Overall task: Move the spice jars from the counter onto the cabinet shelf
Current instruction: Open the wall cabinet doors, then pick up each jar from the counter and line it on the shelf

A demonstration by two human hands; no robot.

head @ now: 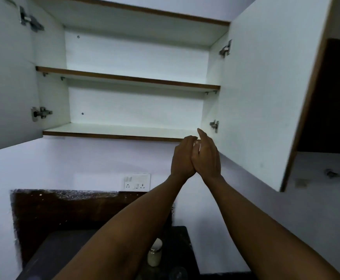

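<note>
Two hands are raised together at the front right corner of the bottom cabinet shelf (112, 130). The left hand (182, 156) and the right hand (207, 156) are pressed side by side, backs toward the camera. A small pale patch shows between them near the fingertips; it may be part of a held item, but its identity cannot be determined. The left hand's fingers curl inward toward the right hand. The right hand's fingers extend upward, with one fingertip reaching above the shelf's front edge. Whether either hand is grasping anything cannot be told, because the palms and inner fingers are hidden.

One spice jar (154, 256) stands on the dark counter (49, 257) below, between the two forearms. It has a metallic lid and pale contents. A second rounded pale shape sits just behind it, partly covered by the left forearm; it is too obscured to identify. A faint, clear rounded object near the lower edge of the view, beside the jar, is blurred and cut off.

Both cabinet doors stand open. The left door (7, 77) and right door (266, 98) are cropped by the picture edges. The middle shelf (124, 78) is seen from below, so its top surface is hidden. A switch and socket plate (137, 181) is mounted on the wall beneath the cabinet.
</note>
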